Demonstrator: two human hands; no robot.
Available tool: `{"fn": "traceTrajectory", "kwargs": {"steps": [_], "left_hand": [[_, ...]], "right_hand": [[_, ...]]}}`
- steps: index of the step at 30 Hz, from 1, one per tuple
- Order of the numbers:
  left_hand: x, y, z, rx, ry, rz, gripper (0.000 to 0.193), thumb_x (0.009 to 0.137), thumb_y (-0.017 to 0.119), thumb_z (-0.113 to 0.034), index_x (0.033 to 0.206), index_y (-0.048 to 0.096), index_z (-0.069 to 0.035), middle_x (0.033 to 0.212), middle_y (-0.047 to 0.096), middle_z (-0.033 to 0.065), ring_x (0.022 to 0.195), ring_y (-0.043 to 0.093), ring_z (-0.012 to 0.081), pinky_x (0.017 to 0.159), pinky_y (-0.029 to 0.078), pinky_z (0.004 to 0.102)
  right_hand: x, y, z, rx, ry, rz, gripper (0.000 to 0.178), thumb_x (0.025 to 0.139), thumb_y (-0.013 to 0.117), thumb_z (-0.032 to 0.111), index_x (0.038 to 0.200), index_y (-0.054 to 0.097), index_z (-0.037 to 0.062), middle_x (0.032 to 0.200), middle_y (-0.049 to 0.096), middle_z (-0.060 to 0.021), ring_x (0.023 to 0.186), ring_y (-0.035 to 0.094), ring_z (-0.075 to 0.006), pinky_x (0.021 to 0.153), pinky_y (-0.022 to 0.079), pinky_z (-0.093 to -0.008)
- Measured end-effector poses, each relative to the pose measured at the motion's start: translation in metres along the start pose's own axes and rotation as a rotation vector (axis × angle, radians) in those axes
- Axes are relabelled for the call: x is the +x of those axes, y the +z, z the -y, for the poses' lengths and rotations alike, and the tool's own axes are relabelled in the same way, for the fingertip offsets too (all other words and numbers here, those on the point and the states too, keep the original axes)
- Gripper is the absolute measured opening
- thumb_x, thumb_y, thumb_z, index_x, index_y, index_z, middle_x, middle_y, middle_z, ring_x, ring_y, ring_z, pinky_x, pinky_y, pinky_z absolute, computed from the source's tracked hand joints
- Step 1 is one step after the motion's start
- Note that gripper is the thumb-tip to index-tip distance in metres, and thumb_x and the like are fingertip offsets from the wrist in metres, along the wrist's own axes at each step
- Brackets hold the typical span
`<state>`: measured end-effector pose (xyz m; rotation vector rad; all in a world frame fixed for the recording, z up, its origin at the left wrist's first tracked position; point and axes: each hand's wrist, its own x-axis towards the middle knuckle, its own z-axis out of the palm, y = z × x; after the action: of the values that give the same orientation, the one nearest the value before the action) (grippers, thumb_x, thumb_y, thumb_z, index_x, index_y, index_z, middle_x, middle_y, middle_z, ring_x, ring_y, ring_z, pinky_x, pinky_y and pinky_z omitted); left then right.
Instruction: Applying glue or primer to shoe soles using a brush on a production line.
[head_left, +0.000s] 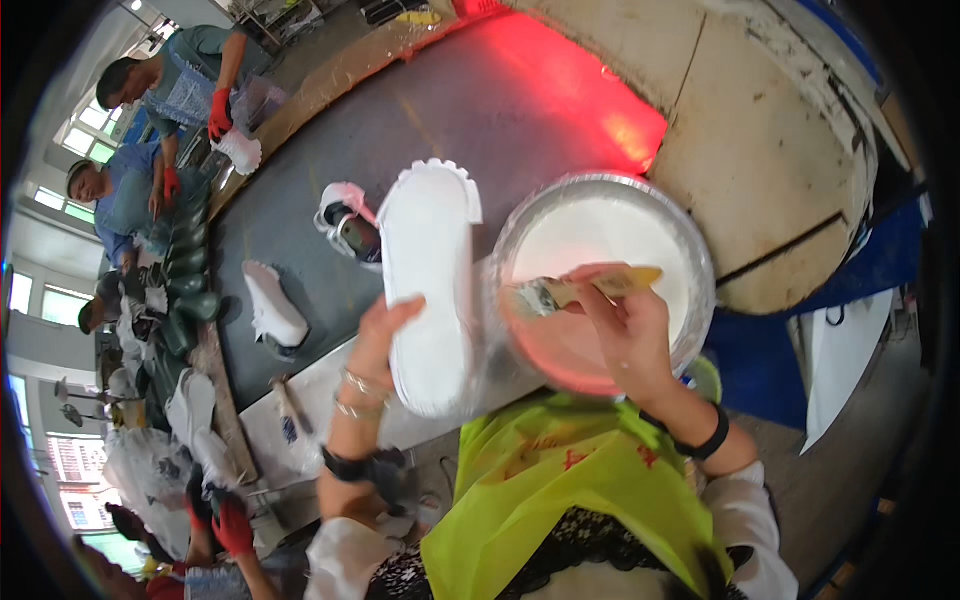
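My left hand grips a white shoe sole near its lower left edge, thumb across the face. The sole stands nearly upright in the picture, with a jagged rim at its top end; what lies behind it is hidden. My right hand is closed around a flat paintbrush, whose yellow handle tip shows past the fingers. The bristles are whitish and point left toward the sole, apart from it. Beneath the brush is a round metal basin holding white liquid, tinted reddish on its near left side.
A dark belt-like surface bears a white-and-pink shoe piece and a white shoe. Another brush lies on the near metal ledge. Red light glows at the far end. A worn board stands right. Several co-workers work along the left.
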<state>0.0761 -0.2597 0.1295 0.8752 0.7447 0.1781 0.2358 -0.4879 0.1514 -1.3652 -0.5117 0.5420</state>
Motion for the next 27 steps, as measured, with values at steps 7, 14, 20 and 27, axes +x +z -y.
{"fn": "traceTrajectory", "kwargs": {"steps": [7, 14, 20, 27], "left_hand": [[0.293, 0.061, -0.102, 0.478, 0.089, -0.185, 0.058, 0.075, 0.075, -0.02, 0.124, 0.051, 0.001, 0.107, 0.065, 0.0159, 0.089, 0.067, 0.0292, 0.076, 0.057, 0.0425], [0.512, 0.233, -0.046, 0.756, 0.205, -0.637, 0.083, 0.072, 0.073, -0.052, 0.138, 0.034, -0.021, 0.132, 0.046, 0.0126, 0.1, 0.058, 0.04, 0.075, 0.048, 0.0538], [0.523, 0.308, -0.018, 0.873, -0.002, -0.604, 0.114, 0.071, 0.073, -0.057, 0.151, 0.002, -0.019, 0.157, 0.012, 0.0112, 0.134, 0.026, 0.0496, 0.106, 0.029, 0.0587], [0.429, 0.122, -0.056, 1.334, 0.352, -0.192, 0.103, 0.076, 0.065, -0.063, 0.142, 0.03, 0.009, 0.143, 0.036, 0.0302, 0.135, 0.034, 0.0435, 0.113, 0.026, 0.0445]], "right_hand": [[0.026, -0.041, 0.013, -0.167, 0.033, -0.226, 0.021, 0.094, 0.059, 0.007, 0.108, 0.061, -0.0078, 0.102, 0.064, -0.0125, 0.09, 0.064, -0.0175, 0.081, 0.056, -0.0322], [0.029, -0.065, 0.007, -0.244, 0.125, -0.521, 0.023, 0.094, 0.06, 0.013, 0.105, 0.061, -0.0078, 0.108, 0.062, -0.0163, 0.093, 0.063, -0.0221, 0.081, 0.056, -0.0349], [0.032, -0.075, 0.008, -0.373, 0.197, -0.611, 0.022, 0.094, 0.06, 0.013, 0.097, 0.066, -0.0085, 0.108, 0.063, -0.0177, 0.092, 0.064, -0.0234, 0.085, 0.054, -0.0363], [0.019, -0.083, -0.004, -0.267, 0.123, -0.41, 0.027, 0.096, 0.057, 0.017, 0.111, 0.056, -0.0046, 0.105, 0.062, -0.0147, 0.094, 0.063, -0.0224, 0.077, 0.055, -0.0329]]}}
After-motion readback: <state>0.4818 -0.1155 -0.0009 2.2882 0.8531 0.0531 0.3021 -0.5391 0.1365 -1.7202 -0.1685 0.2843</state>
